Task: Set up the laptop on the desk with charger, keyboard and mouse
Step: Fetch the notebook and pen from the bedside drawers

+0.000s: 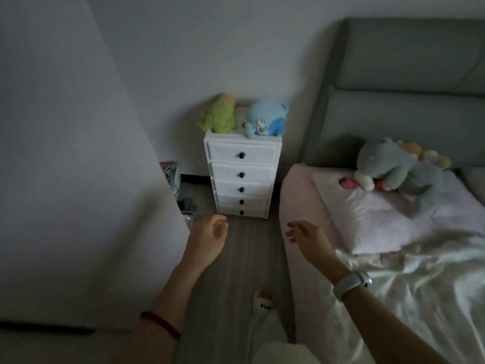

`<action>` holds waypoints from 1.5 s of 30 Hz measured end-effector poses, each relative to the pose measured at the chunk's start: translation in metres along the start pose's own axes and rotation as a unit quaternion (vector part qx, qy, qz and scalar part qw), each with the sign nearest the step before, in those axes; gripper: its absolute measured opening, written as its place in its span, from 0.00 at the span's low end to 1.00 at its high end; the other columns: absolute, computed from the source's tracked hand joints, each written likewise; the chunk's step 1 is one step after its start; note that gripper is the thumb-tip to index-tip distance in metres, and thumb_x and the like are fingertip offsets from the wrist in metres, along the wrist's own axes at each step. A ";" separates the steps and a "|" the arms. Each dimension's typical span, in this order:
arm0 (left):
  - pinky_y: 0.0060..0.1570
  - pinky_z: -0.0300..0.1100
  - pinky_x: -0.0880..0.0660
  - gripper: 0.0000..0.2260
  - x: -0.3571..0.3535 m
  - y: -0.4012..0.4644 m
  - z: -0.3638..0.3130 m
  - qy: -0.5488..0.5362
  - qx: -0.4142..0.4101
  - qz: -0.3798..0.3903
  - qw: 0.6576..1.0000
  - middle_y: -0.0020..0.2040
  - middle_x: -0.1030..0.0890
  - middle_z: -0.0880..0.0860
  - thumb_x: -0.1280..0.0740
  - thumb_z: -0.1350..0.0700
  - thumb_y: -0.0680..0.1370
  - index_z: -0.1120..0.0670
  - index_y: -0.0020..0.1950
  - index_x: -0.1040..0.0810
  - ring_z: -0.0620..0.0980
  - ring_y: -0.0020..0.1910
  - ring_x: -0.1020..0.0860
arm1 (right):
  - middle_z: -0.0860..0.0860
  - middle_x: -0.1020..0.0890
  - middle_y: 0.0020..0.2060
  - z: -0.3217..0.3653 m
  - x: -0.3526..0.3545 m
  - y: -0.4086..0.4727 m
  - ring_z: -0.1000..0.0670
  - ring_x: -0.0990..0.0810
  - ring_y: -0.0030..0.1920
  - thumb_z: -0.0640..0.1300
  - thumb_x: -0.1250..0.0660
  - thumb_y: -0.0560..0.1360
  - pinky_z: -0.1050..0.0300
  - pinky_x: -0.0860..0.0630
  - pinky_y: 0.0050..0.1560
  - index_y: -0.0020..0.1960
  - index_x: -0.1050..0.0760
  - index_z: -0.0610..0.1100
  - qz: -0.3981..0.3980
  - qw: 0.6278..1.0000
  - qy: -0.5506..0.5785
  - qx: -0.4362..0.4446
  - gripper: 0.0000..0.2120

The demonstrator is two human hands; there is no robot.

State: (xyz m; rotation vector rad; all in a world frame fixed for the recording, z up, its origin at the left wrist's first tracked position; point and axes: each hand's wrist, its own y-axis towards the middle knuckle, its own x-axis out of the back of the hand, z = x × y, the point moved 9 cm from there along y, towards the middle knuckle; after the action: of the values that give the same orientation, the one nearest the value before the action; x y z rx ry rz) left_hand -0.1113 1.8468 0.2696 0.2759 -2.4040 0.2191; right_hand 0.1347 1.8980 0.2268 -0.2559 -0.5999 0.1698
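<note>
Both hands empty: left hand loosely curled, right hand relaxed, held over floor between wall and bed. Drawers ahead. Laptop unseen; no legible writing.

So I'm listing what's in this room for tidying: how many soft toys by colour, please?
Green soft toy: 1
Blue soft toy: 1
Grey soft toy: 1
Total: 3, with a yellowish one possibly behind the grey.
</note>
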 end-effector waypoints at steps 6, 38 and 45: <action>0.56 0.42 0.30 0.12 -0.030 0.153 -0.003 0.017 0.060 0.034 0.997 0.57 0.21 0.58 0.38 0.59 0.78 0.59 0.59 0.23 0.54 0.56 0.24 | 0.47 0.22 0.44 0.022 -0.006 0.182 0.44 0.21 0.46 0.38 0.44 0.78 0.44 0.23 0.53 0.57 0.25 0.38 0.035 0.999 0.004 -0.023 0.13; 0.62 0.52 0.37 0.17 -0.146 0.415 0.103 0.279 -0.119 0.250 0.919 0.56 0.20 0.55 0.35 0.54 0.75 0.53 0.64 0.26 0.55 0.57 0.24 | 0.41 0.18 0.51 -0.013 -0.205 0.378 0.39 0.21 0.53 0.50 0.45 0.78 0.50 0.25 0.54 0.54 0.24 0.43 0.169 0.956 -0.039 -0.238 0.16; 0.52 0.47 0.31 0.14 -0.142 0.377 0.114 0.253 -0.103 0.279 0.921 0.51 0.20 0.57 0.35 0.56 0.75 0.55 0.61 0.24 0.57 0.52 0.24 | 0.43 0.20 0.56 0.005 -0.154 0.347 0.43 0.22 0.55 0.46 0.44 0.79 0.55 0.28 0.53 0.57 0.23 0.42 0.283 0.934 -0.185 -0.118 0.15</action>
State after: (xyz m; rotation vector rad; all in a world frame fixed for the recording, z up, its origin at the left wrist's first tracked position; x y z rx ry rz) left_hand -0.1752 2.2033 0.0589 -0.5180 -1.9089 0.2535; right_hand -0.0224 2.1952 0.0496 -0.6393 -0.9132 0.7187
